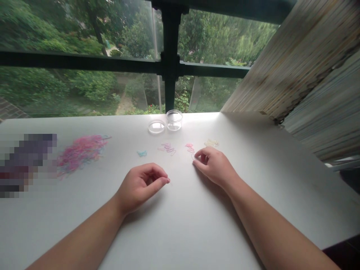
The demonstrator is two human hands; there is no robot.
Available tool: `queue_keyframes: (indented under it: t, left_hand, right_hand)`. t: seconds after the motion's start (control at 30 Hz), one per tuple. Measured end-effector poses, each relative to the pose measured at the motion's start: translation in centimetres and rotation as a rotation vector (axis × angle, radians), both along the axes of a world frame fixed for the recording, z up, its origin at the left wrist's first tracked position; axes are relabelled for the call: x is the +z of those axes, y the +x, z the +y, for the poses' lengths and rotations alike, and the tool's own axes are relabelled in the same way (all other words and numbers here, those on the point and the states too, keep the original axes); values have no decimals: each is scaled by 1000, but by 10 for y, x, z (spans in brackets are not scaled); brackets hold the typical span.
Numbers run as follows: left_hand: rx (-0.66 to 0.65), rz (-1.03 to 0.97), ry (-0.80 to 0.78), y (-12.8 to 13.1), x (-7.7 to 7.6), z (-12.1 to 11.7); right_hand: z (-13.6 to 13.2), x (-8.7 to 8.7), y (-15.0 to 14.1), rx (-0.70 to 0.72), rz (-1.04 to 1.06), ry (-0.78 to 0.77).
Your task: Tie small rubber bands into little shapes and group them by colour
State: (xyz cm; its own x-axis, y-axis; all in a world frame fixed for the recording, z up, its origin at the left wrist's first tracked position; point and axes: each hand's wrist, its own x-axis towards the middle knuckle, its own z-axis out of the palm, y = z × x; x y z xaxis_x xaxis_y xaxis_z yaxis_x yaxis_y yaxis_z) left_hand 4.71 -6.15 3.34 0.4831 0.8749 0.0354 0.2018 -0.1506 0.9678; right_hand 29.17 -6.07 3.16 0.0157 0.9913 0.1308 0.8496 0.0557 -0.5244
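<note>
My left hand (143, 185) hovers over the white table, thumb and forefinger pinched on what looks like a thin rubber band, only a faint bit of it showing. Beside the small pink rubber bands (189, 147), my right hand (215, 165) has its thumb and forefinger curled around a pale, thin rubber band (192, 156). Small separate groups lie in a row: blue bands (142, 153), purple bands (168, 149), the pink ones, and pale yellow bands (211, 143) just behind my right hand. A large mixed heap of colourful bands (83, 152) spreads at the left.
Near the window, a clear round plastic jar (174, 120) stands uncovered with its clear lid (156, 127) beside it. A blurred-out dark item (28, 161) lies at the far left. A string curtain (270, 56) hangs at the right above the white table (180, 232).
</note>
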Motion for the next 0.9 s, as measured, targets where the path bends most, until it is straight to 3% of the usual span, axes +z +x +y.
queue_keyframes:
  t: [0.3, 0.57, 0.9]
  left_hand:
    - [12, -2, 8, 2, 1, 0]
    - [5, -17, -2, 1, -1, 1]
    - [9, -58, -7, 3, -7, -1]
  right_hand:
    - [5, -5, -4, 100, 73, 55]
    - [1, -4, -9, 228, 136, 16]
    - [-6, 2, -4, 237, 77, -50]
